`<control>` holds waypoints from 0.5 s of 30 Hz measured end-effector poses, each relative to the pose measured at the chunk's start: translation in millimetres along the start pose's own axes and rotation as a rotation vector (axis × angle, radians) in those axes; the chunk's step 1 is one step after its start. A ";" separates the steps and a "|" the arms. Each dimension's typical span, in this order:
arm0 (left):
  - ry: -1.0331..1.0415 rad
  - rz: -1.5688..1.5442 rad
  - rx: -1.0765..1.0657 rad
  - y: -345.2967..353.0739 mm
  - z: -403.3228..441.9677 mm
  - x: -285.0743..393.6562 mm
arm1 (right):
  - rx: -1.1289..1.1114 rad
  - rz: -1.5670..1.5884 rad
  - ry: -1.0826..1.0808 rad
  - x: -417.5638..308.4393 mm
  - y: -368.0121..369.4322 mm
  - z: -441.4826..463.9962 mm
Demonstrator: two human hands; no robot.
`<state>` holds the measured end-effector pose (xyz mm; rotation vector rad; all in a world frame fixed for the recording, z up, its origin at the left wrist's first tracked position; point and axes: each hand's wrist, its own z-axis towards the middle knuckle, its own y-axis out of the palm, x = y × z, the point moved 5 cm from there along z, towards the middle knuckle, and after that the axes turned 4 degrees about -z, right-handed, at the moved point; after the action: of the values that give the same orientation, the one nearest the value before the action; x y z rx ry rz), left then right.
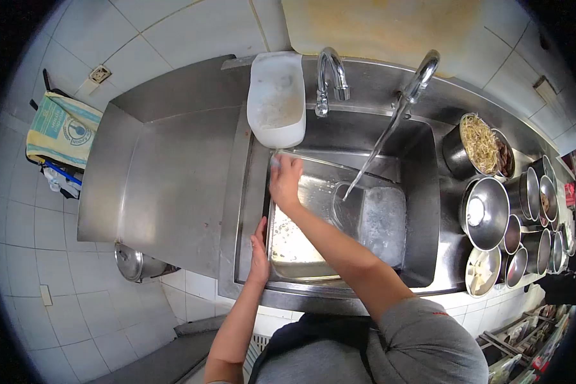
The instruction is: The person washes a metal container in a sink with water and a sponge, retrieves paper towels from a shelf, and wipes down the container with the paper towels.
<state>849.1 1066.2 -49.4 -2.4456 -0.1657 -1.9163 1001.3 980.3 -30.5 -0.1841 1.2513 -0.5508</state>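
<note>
A rectangular metal tray (301,246) sits tilted in the sink, wet and dotted with suds. At its far left corner my right hand (287,182) is closed, with the fingers pressed around a small greyish pad or scrubber that I can barely make out. My left hand (260,256) lies along the tray's left side, fingers stretched out and steadying the edge. Running water (371,153) from the right faucet (422,73) falls into the tray's right part, where foamy water pools.
The steel sink (422,192) surrounds the tray. A white plastic container (276,121) stands at its back left, beside a second faucet (329,73). Steel bowls (485,213) and a pot of shredded food (480,144) crowd the right counter. A steel drainboard (179,173) extends left.
</note>
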 end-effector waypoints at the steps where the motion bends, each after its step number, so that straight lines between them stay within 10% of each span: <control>1: 0.000 0.016 -0.006 0.3 1.4 0.1 | -0.036 -0.010 -0.019 -3.2 -1.2 -9.7; 8: 0.038 0.075 -0.001 -0.9 2.2 -3.5 | -0.369 0.070 -0.195 -19.9 -25.4 -33.7; 15: 0.087 0.229 0.044 -1.0 -0.6 -1.7 | -0.139 -0.160 -0.508 -98.0 -74.8 111.1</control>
<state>848.0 1067.0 -51.0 -2.2374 0.0707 -1.8930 1063.0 946.2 119.6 -0.5125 0.7820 -0.5130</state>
